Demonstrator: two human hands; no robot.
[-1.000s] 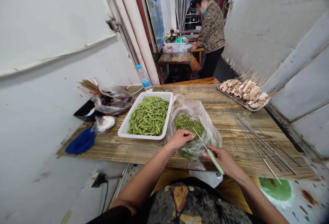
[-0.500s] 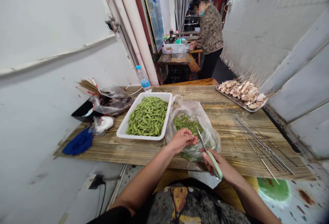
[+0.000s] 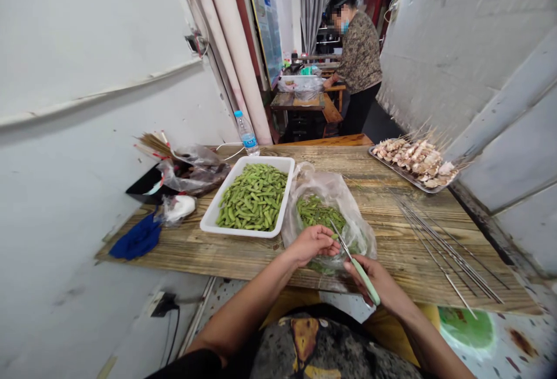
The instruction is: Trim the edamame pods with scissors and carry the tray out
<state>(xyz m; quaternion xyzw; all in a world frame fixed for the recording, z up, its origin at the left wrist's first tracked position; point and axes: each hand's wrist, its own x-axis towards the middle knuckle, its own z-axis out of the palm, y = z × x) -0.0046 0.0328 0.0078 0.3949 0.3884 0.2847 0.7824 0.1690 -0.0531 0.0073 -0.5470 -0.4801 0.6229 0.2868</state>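
My right hand (image 3: 369, 277) is closed around the pale green handles of a pair of scissors (image 3: 342, 242), whose blades point up and left. Close to the blades, my left hand (image 3: 315, 244) has its fingers pinched together on a green soybean pod (image 3: 335, 236), mostly covered by the fingers. Both hands are over the near side of an open clear plastic bag (image 3: 363, 234) with more green pods (image 3: 317, 210) inside. Left of the bag, a white tray (image 3: 204, 225) is heaped with green soybean pods (image 3: 252, 196).
On the wooden table (image 3: 391, 286) lie long metal skewers (image 3: 444, 245), a metal tray of skewered meat (image 3: 415, 161), a blue cloth (image 3: 136, 238), a white bundle in plastic (image 3: 179, 209) and a black box (image 3: 145, 186). A water bottle (image 3: 248, 135) stands behind. A person (image 3: 360, 54) works farther back.
The whole view has shifted slightly. The scissors' blades have come closer to my left fingertips, and a bit of green now shows at them.
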